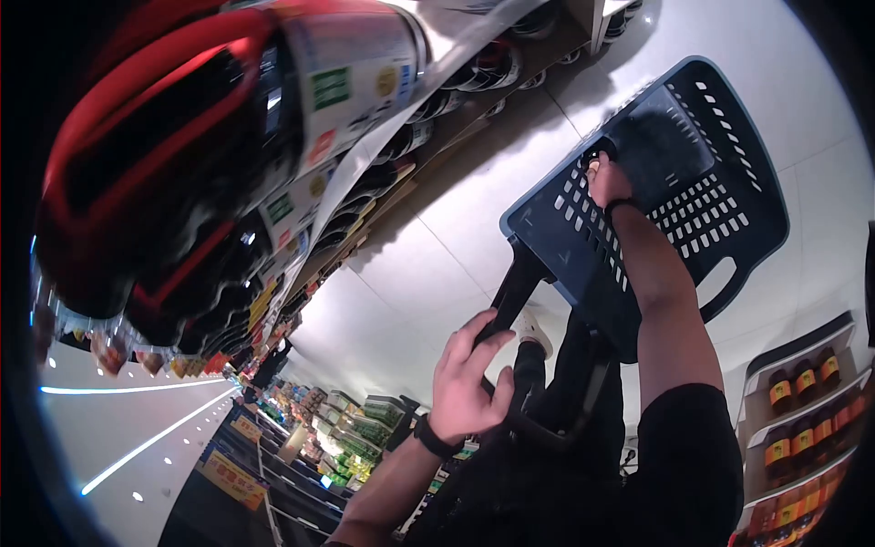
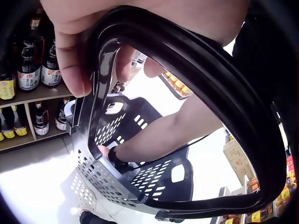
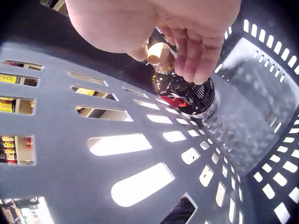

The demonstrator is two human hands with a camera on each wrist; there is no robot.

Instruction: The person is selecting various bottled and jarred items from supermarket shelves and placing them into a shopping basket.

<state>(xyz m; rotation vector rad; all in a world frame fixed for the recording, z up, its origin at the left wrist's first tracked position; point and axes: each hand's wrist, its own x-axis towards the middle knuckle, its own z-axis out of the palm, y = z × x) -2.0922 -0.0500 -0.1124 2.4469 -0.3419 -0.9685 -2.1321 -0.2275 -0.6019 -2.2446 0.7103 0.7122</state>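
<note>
A dark grey shopping basket (image 1: 567,248) with slotted walls hangs at an angle in the head view. My left hand (image 1: 467,387) holds its black handle (image 2: 187,49), with fingers on both sides of the bar in the left wrist view. Down inside the basket, my right hand (image 1: 609,180) grips a dark glass bottle (image 3: 189,98) near its neck. The bottle has a beige cap (image 3: 159,53) and a black, white and red label. It stands tilted beside the slotted wall, its base close to the basket floor (image 3: 254,98); part of its neck is hidden by the fingers.
Large red-and-black packaged bottles (image 1: 355,91) on a shelf loom close at the upper left. Shelves with orange-labelled bottles (image 1: 802,438) stand at the lower right. Dark sauce bottles (image 2: 30,70) line another shelf. Pale floor tiles (image 1: 424,246) lie below the basket.
</note>
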